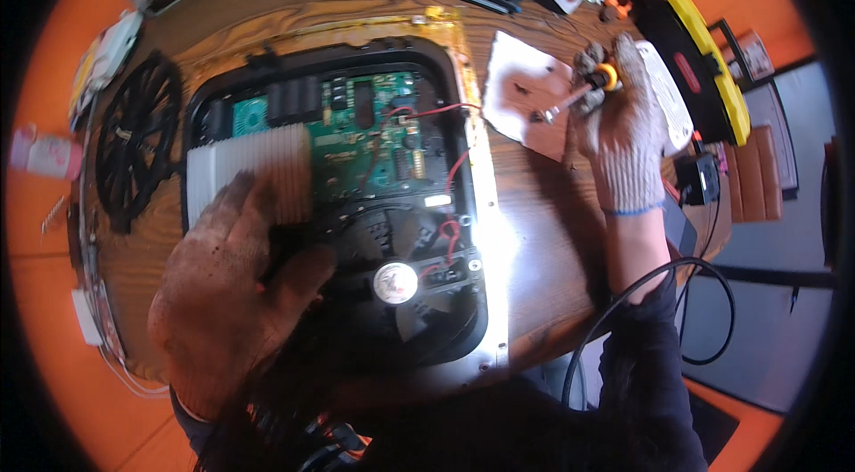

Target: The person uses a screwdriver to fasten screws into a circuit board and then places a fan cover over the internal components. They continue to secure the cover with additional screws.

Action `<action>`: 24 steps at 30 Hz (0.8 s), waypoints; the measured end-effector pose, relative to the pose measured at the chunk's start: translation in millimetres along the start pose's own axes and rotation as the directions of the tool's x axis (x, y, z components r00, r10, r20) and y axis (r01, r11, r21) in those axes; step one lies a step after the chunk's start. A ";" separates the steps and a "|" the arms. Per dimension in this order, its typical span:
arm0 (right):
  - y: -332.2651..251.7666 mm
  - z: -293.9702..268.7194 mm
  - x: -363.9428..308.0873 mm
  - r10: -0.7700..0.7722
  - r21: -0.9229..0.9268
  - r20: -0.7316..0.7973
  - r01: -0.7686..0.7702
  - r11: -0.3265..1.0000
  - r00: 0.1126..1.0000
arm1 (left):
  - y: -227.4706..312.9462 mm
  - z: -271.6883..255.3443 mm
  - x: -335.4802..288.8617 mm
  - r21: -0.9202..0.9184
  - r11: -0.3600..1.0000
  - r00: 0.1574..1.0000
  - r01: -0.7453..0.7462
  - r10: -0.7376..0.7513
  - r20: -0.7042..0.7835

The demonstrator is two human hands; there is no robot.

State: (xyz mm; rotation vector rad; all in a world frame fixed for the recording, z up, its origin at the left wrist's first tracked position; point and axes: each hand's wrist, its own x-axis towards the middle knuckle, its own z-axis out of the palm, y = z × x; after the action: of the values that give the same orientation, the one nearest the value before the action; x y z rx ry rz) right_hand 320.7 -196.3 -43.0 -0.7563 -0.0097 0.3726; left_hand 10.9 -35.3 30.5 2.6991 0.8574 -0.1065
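An induction cooktop base (pixel 472 231), opened up, lies before me on the table, its green circuit board (pixel 343 151) and black fan (pixel 392 236) exposed. My left hand (pixel 223 276), in a soiled knit glove, lies with fingers stretched over a ribbed pale heat sink (pixel 249 160), thumb spread apart. To the right, my gloved right hand (pixel 623 116) is closed around a screwdriver (pixel 565 104) with a yellow-and-black handle. Its shaft points left over a white sheet (pixel 525 71), where small dark screws (pixel 521 87) lie near the tip.
A round black coil (pixel 138 142) lies left of the base. Beyond the right hand stand a white power strip or case (pixel 666 98) and a black-and-yellow toolbox (pixel 704 62). A black cable (pixel 623 289) loops over my right forearm. Thin red wires (pixel 454 174) cross the base.
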 end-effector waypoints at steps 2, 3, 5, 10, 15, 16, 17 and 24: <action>4.3 11.6 -18.7 0.026 -0.132 0.142 -0.007 0.991 0.990 | -0.7 -1.3 -1.5 -0.250 0.946 0.976 -0.207 0.183 -0.116; 6.3 18.9 -27.1 0.064 -0.162 0.180 -0.035 0.986 0.982 | -1.1 0.2 -1.0 -0.374 0.891 0.965 -0.256 0.213 -0.152; 13.4 33.1 -44.7 0.225 -0.116 0.308 -0.198 0.973 0.924 | -0.8 8.1 2.0 -0.339 0.869 0.930 -0.360 0.307 -0.201; 39.1 66.2 -74.1 0.363 -0.157 0.429 -0.327 0.932 0.827 | 1.9 22.6 6.9 -0.153 0.886 0.868 -0.437 0.371 -0.329; 62.9 81.9 -88.7 0.318 -0.211 0.456 -0.246 0.946 0.831 | 3.6 17.7 -0.3 0.022 0.912 0.864 -0.411 0.397 -0.311; 65.9 83.3 -90.5 0.316 -0.199 0.466 -0.250 0.947 0.826 | 3.4 17.0 -1.5 0.044 0.907 0.853 -0.420 0.410 -0.323; 68.5 83.5 -94.1 0.260 -0.161 0.510 -0.206 0.965 0.820 | 3.1 17.0 -0.8 0.002 0.903 0.850 -0.429 0.404 -0.338; 56.6 91.8 -87.4 0.208 -0.288 0.469 -0.074 0.955 0.859 | 3.4 21.2 -2.7 -0.006 0.917 0.857 -0.399 0.371 -0.358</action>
State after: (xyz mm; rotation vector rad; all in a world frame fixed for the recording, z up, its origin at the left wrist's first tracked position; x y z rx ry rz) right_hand 207.6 -126.4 -3.1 -0.9073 -0.5008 0.7124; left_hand 11.1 -45.9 11.7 2.7929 0.3711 0.5025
